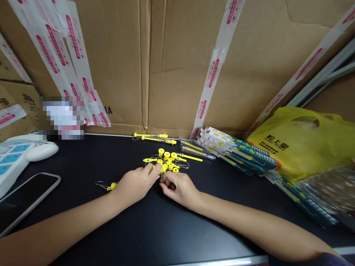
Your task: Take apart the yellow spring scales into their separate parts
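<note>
My left hand (136, 186) is closed, its fingertips pinched at a small yellow plastic piece (163, 169) on the near side of a pile. Close beside it my right hand (181, 189) is closed too, thumb and forefinger on a thin metal rod (162, 178) that points down between the hands. Just beyond the fingers lie several yellow plastic caps (166, 155), flat yellow pieces and a bent wire hook (183, 164). Part of the pile is hidden by my left fingers. Left of my left wrist rests a yellow piece with a wire hook (112, 186), partly covered by the arm.
Assembled yellow sticks (158, 140) lie at the back. Clear sleeves (198, 152) and printed boxes (235, 149) are to the right, by a yellow plastic bag (302, 140). A phone (30, 199) and a power strip (13, 159) are at left. Cardboard boxes (177, 74) stand behind the black table (133, 236).
</note>
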Tool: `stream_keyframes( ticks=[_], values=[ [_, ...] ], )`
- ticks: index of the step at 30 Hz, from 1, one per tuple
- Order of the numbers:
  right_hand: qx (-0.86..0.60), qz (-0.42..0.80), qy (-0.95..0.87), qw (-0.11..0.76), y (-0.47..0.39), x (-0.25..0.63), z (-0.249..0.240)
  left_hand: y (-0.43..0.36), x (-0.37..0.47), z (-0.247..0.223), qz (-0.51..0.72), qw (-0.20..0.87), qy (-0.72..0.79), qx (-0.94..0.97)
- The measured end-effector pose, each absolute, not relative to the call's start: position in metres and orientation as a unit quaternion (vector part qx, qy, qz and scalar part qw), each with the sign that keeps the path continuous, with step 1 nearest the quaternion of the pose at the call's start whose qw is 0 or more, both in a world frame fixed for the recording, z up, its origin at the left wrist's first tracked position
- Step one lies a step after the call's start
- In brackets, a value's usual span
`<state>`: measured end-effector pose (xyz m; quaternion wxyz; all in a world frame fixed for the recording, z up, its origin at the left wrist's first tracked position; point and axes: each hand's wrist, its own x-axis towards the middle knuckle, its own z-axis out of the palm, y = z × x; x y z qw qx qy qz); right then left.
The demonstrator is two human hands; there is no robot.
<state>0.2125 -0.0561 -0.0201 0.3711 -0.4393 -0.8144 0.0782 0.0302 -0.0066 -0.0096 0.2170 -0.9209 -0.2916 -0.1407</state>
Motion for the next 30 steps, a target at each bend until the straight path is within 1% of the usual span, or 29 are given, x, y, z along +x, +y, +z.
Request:
stream_keyframes(
  ticks=[5, 11, 16, 21, 25, 30],
  values=[
    [-0.432, 0.071, -0.825, 0.358, -0.0549, 0.2140, -0.0217, -0.0051, 0.0299, -0.0103, -0.124, 0.209, -0.289, -0.926],
    [-0.432, 0.063, -0.822, 0.366, -0.0544, 0.2134, -0.0227, -0.0037, 0.0316, -0.0095, -0.122, 0.197, -0.289, -0.929],
    [-0.462, 0.013, -0.807, 0.367, -0.0551, 0.2114, -0.0229, -0.0033, 0.0346, -0.0084, -0.128, 0.189, -0.296, -0.927],
    [-0.430, -0.002, -0.826, 0.365, -0.0538, 0.2144, -0.0223, -0.0037, 0.0324, -0.0059, -0.139, 0.181, -0.294, -0.928],
    [-0.402, 0.003, -0.848, 0.345, -0.0524, 0.2186, -0.0204, -0.0025, 0.0302, -0.0017, -0.130, 0.154, -0.290, -0.935],
    [-0.399, 0.002, -0.854, 0.335, -0.0511, 0.2186, -0.0200, 0.0003, 0.0294, -0.0010, -0.135, 0.138, -0.281, -0.940]
  ],
)
